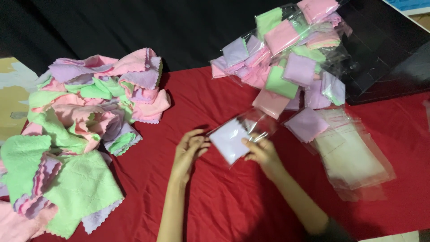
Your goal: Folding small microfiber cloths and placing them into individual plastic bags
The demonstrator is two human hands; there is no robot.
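Hands both pinching clear plastic sleeve with folded lilac cloth (231, 140) inside: left hand (189, 150) at left edge, right hand (261, 152) at bottom right, just above red-covered worktop (233, 201). Slick film, light grip, so cloth might slide out the open end.

Glossy clear plastic bag (239, 136) sheathes a soft lilac cloth; fluffy matt cloths (85, 134) lie on smooth red fabric (224, 210).

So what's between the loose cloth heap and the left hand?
Head view: only bare red tablecloth between the loose cloth heap and the left hand.
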